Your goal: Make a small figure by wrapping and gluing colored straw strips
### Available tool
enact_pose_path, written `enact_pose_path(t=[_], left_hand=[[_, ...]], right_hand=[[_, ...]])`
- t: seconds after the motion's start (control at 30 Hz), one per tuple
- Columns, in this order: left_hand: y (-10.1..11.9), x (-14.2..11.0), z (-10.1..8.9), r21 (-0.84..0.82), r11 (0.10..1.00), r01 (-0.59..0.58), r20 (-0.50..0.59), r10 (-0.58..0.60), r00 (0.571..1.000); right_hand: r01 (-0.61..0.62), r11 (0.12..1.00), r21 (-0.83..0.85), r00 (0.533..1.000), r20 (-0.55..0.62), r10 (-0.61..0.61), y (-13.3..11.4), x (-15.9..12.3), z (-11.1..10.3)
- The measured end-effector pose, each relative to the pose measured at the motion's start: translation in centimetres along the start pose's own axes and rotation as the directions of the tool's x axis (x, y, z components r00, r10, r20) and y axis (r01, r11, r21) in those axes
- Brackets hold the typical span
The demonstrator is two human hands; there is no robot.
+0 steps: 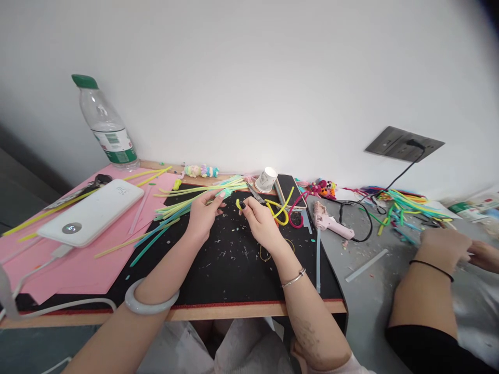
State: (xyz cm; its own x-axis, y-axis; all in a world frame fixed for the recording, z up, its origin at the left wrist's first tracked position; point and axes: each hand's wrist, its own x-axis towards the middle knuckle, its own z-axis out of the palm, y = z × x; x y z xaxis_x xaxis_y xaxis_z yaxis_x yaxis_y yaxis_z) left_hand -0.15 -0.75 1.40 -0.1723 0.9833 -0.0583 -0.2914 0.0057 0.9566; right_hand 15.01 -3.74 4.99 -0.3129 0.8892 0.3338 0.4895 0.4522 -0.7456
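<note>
The left hand [203, 214] holds a small mint-green fuzzy piece [225, 194] between closed fingertips, over the black mat [222, 262] on the surface. The piece sits at the near edge of a loose bundle of pale yellow and green fuzzy stems [183, 203], and its outline blends with them, so its long axis cannot be told. The right hand [260, 221], to its right and just apart from it, has its dark-nailed fingers together on a short, bright yellow, curved fuzzy piece [238, 204]. The free end of that piece points left and slightly away from the body, toward the left hand; its other end is hidden by the fingers.

The bundle runs from near left to far right, partly covered by the left hand. Beyond the right hand, metal scissors with yellow handles [255, 193] lie with their blades pointing far left; bright yellow stems overlap the handles, making their outline hard to separate. A white paper cup [266, 179] stands just beyond the scissors. To the right, a pale pink glue gun [331, 223] lies on its side. At the right edge, another person's hands [444, 244] are blurred and partly cut off.
</note>
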Motion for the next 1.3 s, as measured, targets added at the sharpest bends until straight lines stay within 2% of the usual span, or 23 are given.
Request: enact_pose_path(t=[0.1,0.23,0.37,0.57,0.73,0.87,1.1,1.3], left_hand=[[0.1,0.2,0.0,-0.1,0.993,0.065,-0.015,-0.067,0.998],[-0.1,0.5,-0.1,-0.283,0.945,0.167,0.055,-0.158,0.986],[-0.2,0.6,-0.2,-0.328,0.917,0.228,0.118,-0.2,0.973],[0.1,0.0,0.0,-0.212,0.953,0.215,0.157,-0.184,0.97],[0.3,-0.5,0.3,-0.049,0.992,0.116,0.18,-0.105,0.978],[0.3,-0.7,0.6,0.058,0.998,0.025,0.196,-0.036,0.98],[0.2,-0.6,0.8,0.122,0.992,-0.017,0.198,-0.008,0.98],[-0.3,-0.5,0.7,0.143,0.988,-0.059,0.254,0.021,0.967]], right_hand=[[0.01,1.0,-0.006,1.0,-0.001,-0.01,-0.1,0.1,-0.1],[-0.006,1.0,-0.007,0.998,-0.058,0.006,0.1,0.1,-0.1],[-0.016,1.0,0.003,0.993,-0.116,0.016,0.4,0.1,-0.1],[-0.003,1.0,0.009,0.99,-0.138,0.004,0.7,0.2,-0.2],[0.03,1.0,0.01,0.987,-0.16,-0.028,0.9,0.4,-0.7],[-0.039,0.999,0.02,0.99,-0.131,0.041,0.9,0.3,-1.0],[-0.071,0.99,0.124,0.981,-0.168,0.092,0.8,0.2,-0.9],[-0.002,0.998,0.067,0.98,-0.198,0.015,1.1,0.5,-0.8]])
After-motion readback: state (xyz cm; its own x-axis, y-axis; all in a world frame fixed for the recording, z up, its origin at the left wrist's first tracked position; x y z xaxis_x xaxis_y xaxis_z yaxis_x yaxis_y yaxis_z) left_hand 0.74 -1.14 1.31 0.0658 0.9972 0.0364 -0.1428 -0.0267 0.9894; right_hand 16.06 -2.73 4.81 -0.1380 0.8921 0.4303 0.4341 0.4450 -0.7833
